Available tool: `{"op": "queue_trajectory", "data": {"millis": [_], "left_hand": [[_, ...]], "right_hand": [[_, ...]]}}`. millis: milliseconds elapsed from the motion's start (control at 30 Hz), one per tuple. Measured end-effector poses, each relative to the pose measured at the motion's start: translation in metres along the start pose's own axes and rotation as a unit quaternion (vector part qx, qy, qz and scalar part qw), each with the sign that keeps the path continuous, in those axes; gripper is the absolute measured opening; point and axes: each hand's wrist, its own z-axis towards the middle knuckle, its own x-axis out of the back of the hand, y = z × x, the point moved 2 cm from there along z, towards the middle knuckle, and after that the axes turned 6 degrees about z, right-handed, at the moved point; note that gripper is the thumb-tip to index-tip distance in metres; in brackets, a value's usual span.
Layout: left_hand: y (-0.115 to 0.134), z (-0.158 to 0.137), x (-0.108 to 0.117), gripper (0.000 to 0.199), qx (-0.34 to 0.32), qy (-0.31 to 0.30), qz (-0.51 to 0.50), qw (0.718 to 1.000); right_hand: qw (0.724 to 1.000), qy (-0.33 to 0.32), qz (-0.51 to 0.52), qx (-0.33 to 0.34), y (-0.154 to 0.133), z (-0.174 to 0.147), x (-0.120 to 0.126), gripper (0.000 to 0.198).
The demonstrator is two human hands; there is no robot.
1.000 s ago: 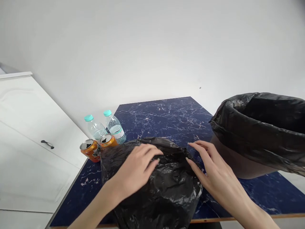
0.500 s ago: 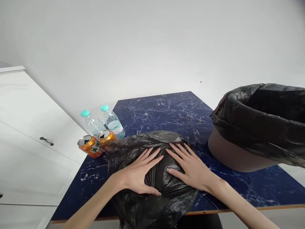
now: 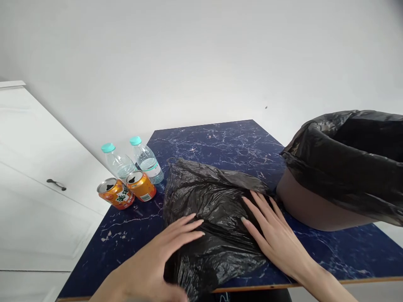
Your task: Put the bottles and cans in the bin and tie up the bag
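A crumpled black plastic bag (image 3: 214, 197) lies spread on the dark blue marbled table (image 3: 217, 142), its lower part hanging over the front edge. My left hand (image 3: 160, 256) is at the bag's lower left, fingers stretched out over the plastic and thumb apart. On the bag's right side my right hand (image 3: 273, 235) lies flat with its fingers spread. Neither hand grips anything. Whether something is under or inside the bag cannot be seen.
To the right stands a brown bin (image 3: 315, 209) lined with a black bag (image 3: 346, 159). Two orange drink cans (image 3: 118, 195) and two clear bottles (image 3: 147, 161) with turquoise caps stand at the left. A white cabinet (image 3: 37, 147) borders the table's left side.
My hands have moved apart, the left toward me and to the left, the right to the right. The bag has shifted right, away from the cans, and looks more spread out.
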Motion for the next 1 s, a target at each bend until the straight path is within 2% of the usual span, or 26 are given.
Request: {"op": "queue_trajectory", "data": {"millis": [67,100,167,233,300,367,433,500,600,667,767,833,933,1000], "left_hand": [[0.003,-0.015,-0.015,0.13,-0.012,-0.041,0.035,0.998],[0.002,-0.021,-0.023,0.135,-0.01,-0.049,0.058,0.997],[-0.002,-0.031,-0.039,0.134,-0.004,-0.042,0.103,0.994],[-0.007,-0.039,-0.049,0.12,-0.005,-0.019,0.144,0.989],[-0.01,-0.045,-0.05,0.109,-0.022,0.002,0.164,0.986],[-0.014,-0.052,-0.043,0.1,-0.056,0.016,0.148,0.987],[-0.019,-0.06,-0.034,0.082,-0.067,0.04,0.101,0.992],[-0.027,-0.067,-0.026,0.057,-0.024,0.116,0.058,0.991],[-0.036,-0.067,-0.015,0.03,0.097,0.274,0.032,0.956],[-0.036,-0.055,-0.004,0.03,0.158,0.325,0.018,0.932],[-0.029,-0.025,0.021,0.033,0.209,0.346,-0.012,0.915],[-0.026,-0.004,0.038,0.038,0.225,0.347,-0.03,0.91],[-0.025,0.019,0.052,0.059,0.249,0.363,0.038,0.897],[-0.018,0.028,0.055,0.058,0.213,0.413,0.143,0.874]], "right_hand": [[0.999,-0.023,-0.003,0.029,-0.002,-0.01,0.007,0.076],[0.998,-0.043,-0.005,0.037,-0.002,-0.016,0.01,0.079],[0.995,-0.091,-0.006,0.043,0.002,-0.029,0.015,0.083],[0.991,-0.126,0.002,0.048,0.007,-0.04,0.021,0.089],[0.988,-0.139,0.016,0.068,0.011,-0.05,0.026,0.099],[0.986,-0.136,0.028,0.095,0.011,-0.054,0.03,0.111],[0.984,-0.123,0.028,0.122,0.009,-0.055,0.033,0.115],[0.985,-0.101,0.017,0.137,0.006,-0.052,0.034,0.111],[0.987,-0.077,0.015,0.14,0.004,-0.045,0.038,0.101],[0.988,-0.069,0.044,0.128,0.004,-0.04,0.042,0.083],[0.987,-0.045,0.126,0.087,0.006,-0.031,0.046,0.041],[0.983,-0.034,0.176,0.039,0.008,-0.025,0.045,0.023],[0.974,-0.02,0.217,-0.064,0.012,-0.017,0.039,0.03],[0.965,-0.011,0.231,-0.127,0.013,-0.012,0.036,0.039]]}}
